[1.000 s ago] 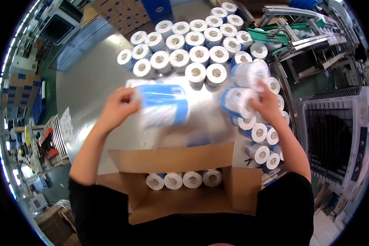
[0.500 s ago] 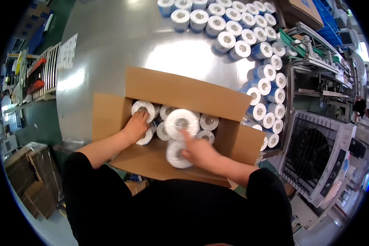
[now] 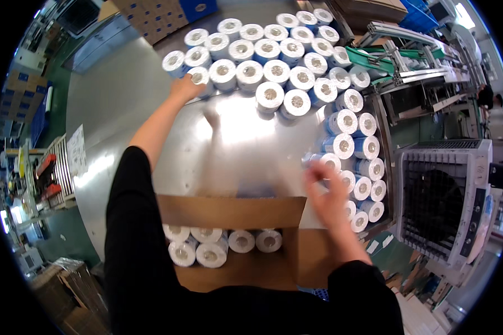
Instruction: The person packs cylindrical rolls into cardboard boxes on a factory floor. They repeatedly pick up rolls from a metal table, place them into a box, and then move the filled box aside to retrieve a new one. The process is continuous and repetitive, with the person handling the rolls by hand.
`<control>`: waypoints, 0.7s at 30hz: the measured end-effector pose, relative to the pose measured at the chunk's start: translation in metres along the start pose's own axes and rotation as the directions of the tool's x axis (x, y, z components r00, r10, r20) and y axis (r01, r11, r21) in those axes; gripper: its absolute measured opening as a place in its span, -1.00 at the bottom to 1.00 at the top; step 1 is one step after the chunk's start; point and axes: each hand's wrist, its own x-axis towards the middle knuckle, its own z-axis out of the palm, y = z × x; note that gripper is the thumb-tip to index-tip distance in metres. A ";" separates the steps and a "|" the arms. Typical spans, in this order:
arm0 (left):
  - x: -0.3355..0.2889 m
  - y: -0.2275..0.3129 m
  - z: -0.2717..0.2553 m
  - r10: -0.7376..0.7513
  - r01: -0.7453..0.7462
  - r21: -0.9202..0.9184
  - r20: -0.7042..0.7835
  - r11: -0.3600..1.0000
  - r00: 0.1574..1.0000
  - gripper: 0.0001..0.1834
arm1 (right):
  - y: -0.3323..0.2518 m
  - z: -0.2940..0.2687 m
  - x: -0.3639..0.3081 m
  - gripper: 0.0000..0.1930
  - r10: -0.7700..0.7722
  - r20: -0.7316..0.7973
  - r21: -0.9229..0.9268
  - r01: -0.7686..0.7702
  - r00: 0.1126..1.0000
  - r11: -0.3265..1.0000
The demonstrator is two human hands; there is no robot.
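Observation:
My left hand [image 3: 185,89] reaches far forward, its fingers closed on a white paper roll [image 3: 201,75] at the near left edge of a standing group. The rolls are film-wrapped, with blue on their sides and a hollow core. My right hand [image 3: 328,198] is blurred, fingers apart and bent, just beside a paper roll [image 3: 331,162] in the right-hand rows; nothing shows between its fingers. In front of my body sits an open cardboard box [image 3: 229,212], with several rolls [image 3: 210,255] standing inside. Its far flap hides part of them.
The rolls stand on a shiny metal table [image 3: 123,111]. A conveyor with green guides [image 3: 374,58] meets its far right side. A grey fan unit [image 3: 439,195] stands at right, printed cartons [image 3: 151,19] at the far edge, a slatted rack [image 3: 58,167] at left.
Both hands have left the box; the left went forward to the far rolls, the right toward the right-hand rows. Two rolls formerly by my right hand have left that spot. The view has shifted forward.

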 end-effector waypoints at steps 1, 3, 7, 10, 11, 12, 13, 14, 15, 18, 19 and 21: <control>0.025 0.013 0.014 -0.039 0.040 0.062 -0.017 0.997 0.999 -0.09 | 0.041 -0.023 0.007 -0.63 0.036 -0.106 -0.191 -0.056 0.994 0.980; 0.073 0.057 0.050 -0.039 0.038 0.077 0.016 0.996 0.999 -0.03 | 0.109 -0.065 -0.003 -0.52 0.176 -0.106 -0.471 -0.205 0.979 0.858; 0.136 0.050 0.096 -0.172 0.196 -0.107 0.199 0.975 0.965 -0.01 | 0.193 -0.074 -0.012 -0.23 0.470 0.020 -0.737 -0.305 0.882 0.604; 0.120 0.004 0.092 -0.114 0.118 -0.098 0.046 0.988 0.992 -0.05 | 0.220 -0.060 -0.003 -0.12 0.578 0.133 -0.744 -0.304 0.805 0.595; 0.105 0.024 0.083 -0.047 0.065 -0.124 0.142 0.990 0.989 -0.14 | 0.236 -0.057 -0.004 -0.10 0.648 0.154 -0.727 -0.358 0.746 0.585; 0.102 0.007 0.069 -0.018 0.046 -0.185 0.151 0.982 0.988 -0.21 | 0.256 -0.051 0.007 -0.10 0.650 0.156 -0.688 -0.391 0.743 0.611; 0.087 -0.002 0.059 0.039 -0.037 -0.199 0.006 0.979 0.999 -0.24 | 0.279 -0.041 0.014 -0.11 0.659 0.161 -0.647 -0.426 0.734 0.632; 0.063 -0.018 0.039 0.089 -0.113 -0.188 -0.133 0.976 0.987 -0.27 | 0.293 -0.028 0.013 -0.11 0.669 0.181 -0.597 -0.460 0.721 0.657; 0.037 -0.017 0.009 0.069 -0.094 -0.257 -0.105 0.962 0.992 -0.35 | 0.300 -0.023 0.009 -0.15 0.648 0.149 -0.579 -0.465 0.747 0.670; -0.066 -0.005 -0.085 0.138 -0.167 -0.665 -0.096 0.728 0.986 -0.56 | 0.301 -0.032 -0.014 -0.20 0.646 0.063 -0.534 -0.521 0.761 0.666; -0.104 -0.029 -0.117 0.208 -0.155 -0.748 -0.023 0.646 0.978 -0.57 | 0.289 -0.037 -0.022 -0.21 0.606 0.044 -0.508 -0.505 0.794 0.698; -0.201 -0.039 -0.156 0.218 0.018 -0.891 0.131 0.453 0.967 -0.58 | 0.234 -0.059 -0.020 -0.25 0.612 -0.006 -0.395 -0.564 0.791 0.725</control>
